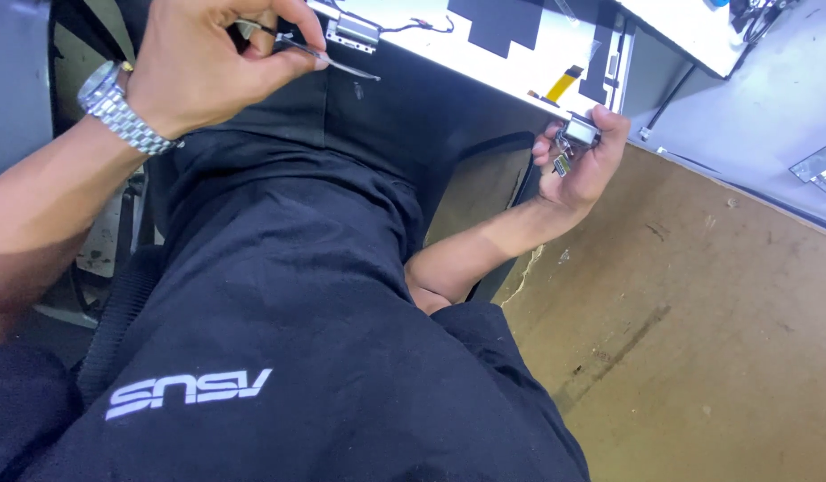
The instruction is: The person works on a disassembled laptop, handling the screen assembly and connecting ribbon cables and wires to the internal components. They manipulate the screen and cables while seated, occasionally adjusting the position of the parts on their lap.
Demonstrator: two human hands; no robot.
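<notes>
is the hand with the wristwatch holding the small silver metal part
No. The left hand, which wears the watch, pinches thin tweezers; the small silver metal part sits in the right hand.

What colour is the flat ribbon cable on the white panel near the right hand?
The ribbon cable is orange-yellow, seen in the head view.

Probably an electronics repair workshop: opened laptop panel (484,45), worn workbench (698,312).

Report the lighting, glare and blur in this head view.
Head view: even, soft light; the white panel near the top is bright, almost washed out; the left hand with tweezers is slightly soft; the right hand and its small metal part are sharper.
</notes>
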